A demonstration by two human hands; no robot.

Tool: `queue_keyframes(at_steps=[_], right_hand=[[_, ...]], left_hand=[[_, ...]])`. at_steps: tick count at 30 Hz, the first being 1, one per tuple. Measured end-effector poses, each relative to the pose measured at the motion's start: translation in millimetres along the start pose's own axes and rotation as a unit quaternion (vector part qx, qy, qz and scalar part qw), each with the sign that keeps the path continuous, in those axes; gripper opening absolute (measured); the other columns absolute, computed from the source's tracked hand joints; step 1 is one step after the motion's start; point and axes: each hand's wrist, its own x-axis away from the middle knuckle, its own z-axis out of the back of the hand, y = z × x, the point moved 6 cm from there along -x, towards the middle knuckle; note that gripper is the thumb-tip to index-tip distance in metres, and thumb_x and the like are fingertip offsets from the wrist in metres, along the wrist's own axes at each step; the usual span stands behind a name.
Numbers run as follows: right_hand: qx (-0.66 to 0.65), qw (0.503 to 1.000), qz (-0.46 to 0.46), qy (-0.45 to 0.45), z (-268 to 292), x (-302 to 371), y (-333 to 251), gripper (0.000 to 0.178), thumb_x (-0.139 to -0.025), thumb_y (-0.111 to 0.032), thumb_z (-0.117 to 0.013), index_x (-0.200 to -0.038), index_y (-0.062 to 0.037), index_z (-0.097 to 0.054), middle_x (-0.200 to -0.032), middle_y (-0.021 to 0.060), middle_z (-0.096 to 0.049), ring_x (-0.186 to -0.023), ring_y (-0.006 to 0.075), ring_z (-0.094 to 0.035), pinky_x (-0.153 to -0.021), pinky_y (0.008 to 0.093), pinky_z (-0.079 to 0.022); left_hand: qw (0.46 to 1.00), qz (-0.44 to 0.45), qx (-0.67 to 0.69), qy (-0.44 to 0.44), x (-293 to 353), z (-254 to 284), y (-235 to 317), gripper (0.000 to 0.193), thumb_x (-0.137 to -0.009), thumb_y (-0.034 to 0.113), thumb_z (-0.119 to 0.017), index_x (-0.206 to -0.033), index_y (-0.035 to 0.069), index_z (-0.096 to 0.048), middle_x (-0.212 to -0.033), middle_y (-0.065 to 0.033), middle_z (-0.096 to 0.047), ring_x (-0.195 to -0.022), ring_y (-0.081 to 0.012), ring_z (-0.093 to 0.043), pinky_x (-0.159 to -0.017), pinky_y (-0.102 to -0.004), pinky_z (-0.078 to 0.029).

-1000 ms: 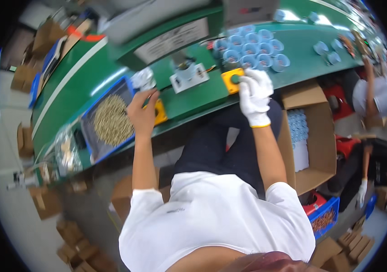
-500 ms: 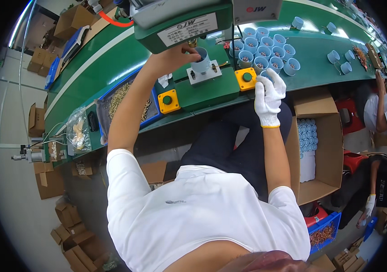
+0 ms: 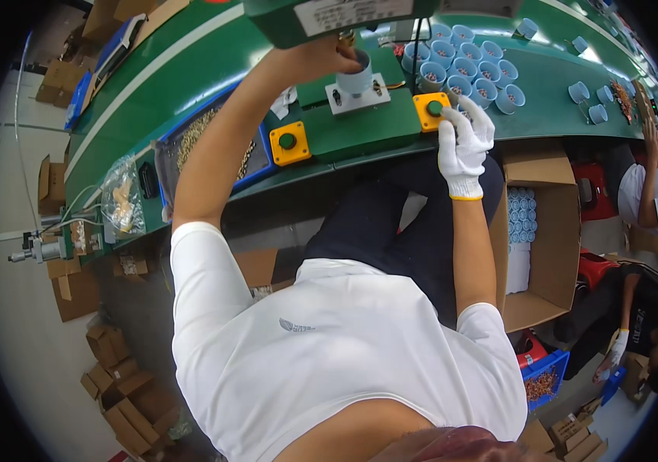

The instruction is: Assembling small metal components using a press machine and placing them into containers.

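Note:
My left hand, bare, reaches under the green press head. Its fingers are bent together at the mouth of a light blue cup; what they hold inside is hidden. The cup stands upright on a metal fixture plate fixed to the green press base. In a white knitted glove, my right hand is beside the right yellow button box, fingers loosely curled and apart, holding nothing visible. The left yellow button box sits below my left forearm.
Several blue cups with small parts inside cluster right of the press. A blue-rimmed tray of small brass-coloured parts lies under my left forearm. Right of my legs stands an open carton with stacked cups. Co-workers sit at far right.
The whole view has shifted slightly. My left fingers have moved further over the cup's mouth. The right hand stays beside the right button box.

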Motion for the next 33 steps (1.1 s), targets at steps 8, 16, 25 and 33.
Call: queue_keyframes(at_steps=[8,16,25,33], right_hand=[[0.058,0.997,0.046,-0.036,-9.1,-11.2,-17.5,0.02,-0.09,-0.019,-0.077,-0.106,-0.0089,-0.083,-0.125,0.013,-0.074,-0.112,0.038,-0.069,-0.102,0.0496,-0.054],[0.062,0.995,0.071,-0.028,-13.4,-14.7,-19.2,0.018,-0.088,-0.017,-0.08,-0.103,-0.0083,-0.083,-0.122,0.0136,-0.075,-0.106,0.0367,-0.07,-0.097,0.0489,-0.056],[0.024,0.999,0.027,-0.014,-7.1,0.1,-5.0,0.021,-0.096,-0.018,-0.071,-0.107,-0.0057,-0.084,-0.134,0.0142,-0.073,-0.124,0.0347,-0.063,-0.109,0.0463,-0.051],[0.014,1.0,0.003,0.008,1.3,6.9,9.4,0.027,-0.104,-0.023,-0.066,-0.112,-0.0048,-0.084,-0.136,0.0173,-0.073,-0.127,0.0329,-0.061,-0.111,0.046,-0.05]], left_hand=[[0.951,0.071,0.007,0.302,153.8,-56.3,-36.2,0.037,-0.092,0.033,-0.087,-0.12,0.009,-0.085,-0.102,-0.0111,-0.069,-0.102,-0.0307,-0.064,-0.096,-0.045,-0.053],[0.897,0.053,-0.189,0.397,201.4,-92.5,-32.9,0.018,-0.082,0.023,-0.093,-0.093,0.01,-0.087,-0.114,-0.0051,-0.075,-0.111,-0.029,-0.064,-0.097,-0.0446,-0.05],[0.923,0.161,-0.102,0.336,220.8,-57.8,-160.4,0.021,-0.089,0.02,-0.087,-0.109,0.015,-0.088,-0.11,-0.0101,-0.075,-0.107,-0.0339,-0.066,-0.095,-0.0466,-0.053],[0.947,0.15,-0.227,0.172,199.4,-59.7,-180.0,0.016,-0.091,0.026,-0.082,-0.105,0.021,-0.09,-0.096,-0.0048,-0.076,-0.101,-0.0319,-0.068,-0.089,-0.0479,-0.055]])
